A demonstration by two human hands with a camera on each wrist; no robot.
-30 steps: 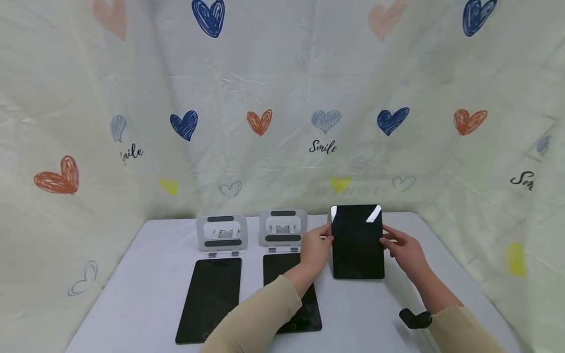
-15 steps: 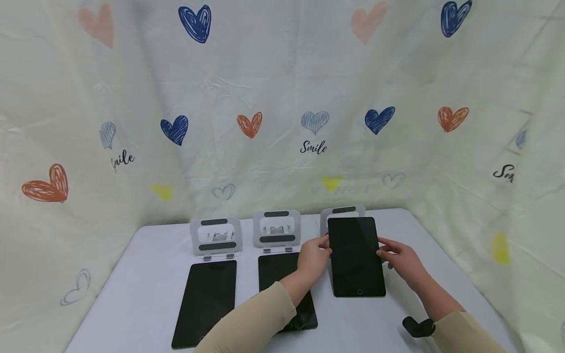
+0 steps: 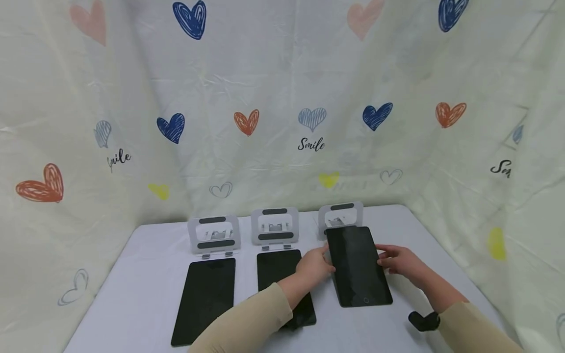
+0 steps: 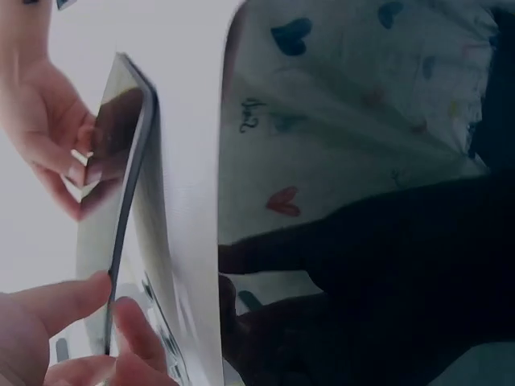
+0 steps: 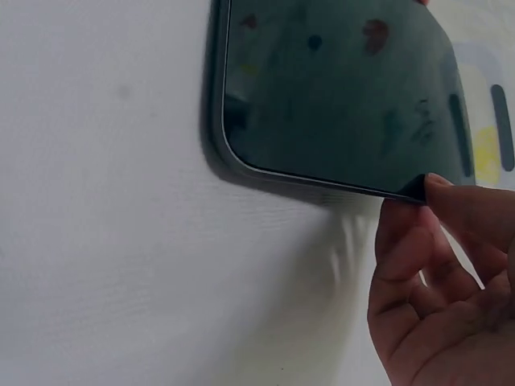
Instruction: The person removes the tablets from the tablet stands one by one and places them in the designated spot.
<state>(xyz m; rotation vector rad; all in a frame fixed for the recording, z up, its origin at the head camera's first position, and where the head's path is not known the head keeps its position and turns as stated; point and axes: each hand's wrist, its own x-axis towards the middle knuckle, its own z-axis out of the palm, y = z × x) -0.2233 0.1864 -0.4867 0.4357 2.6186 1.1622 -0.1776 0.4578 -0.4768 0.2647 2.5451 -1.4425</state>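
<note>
Between both hands is a black tablet [image 3: 359, 267], tilted, with its far edge raised in front of the right-hand stand [image 3: 340, 215]. My left hand [image 3: 314, 267] pinches its left edge; in the left wrist view, thumb and fingers lie on either side of the thin edge of that tablet [image 4: 129, 173]. My right hand [image 3: 403, 264] pinches the opposite edge, and the right wrist view shows the thumb on the screen face of the tablet [image 5: 338, 96] and fingers beneath. Its near end is low over the white table, close to or touching it.
Two more black tablets lie flat: a left tablet [image 3: 206, 299] and a middle tablet [image 3: 278, 269], partly under my left forearm. Behind them stand a left grey stand [image 3: 215, 234] and a middle grey stand [image 3: 275, 225]. A heart-printed curtain [image 3: 282, 162] hangs behind the white table [image 3: 145, 274].
The tablet has come down and toward me, its far end tipping lower, and turned slightly. The right-hand stand, hidden earlier behind it, now shows. Both hands have kept their hold.
</note>
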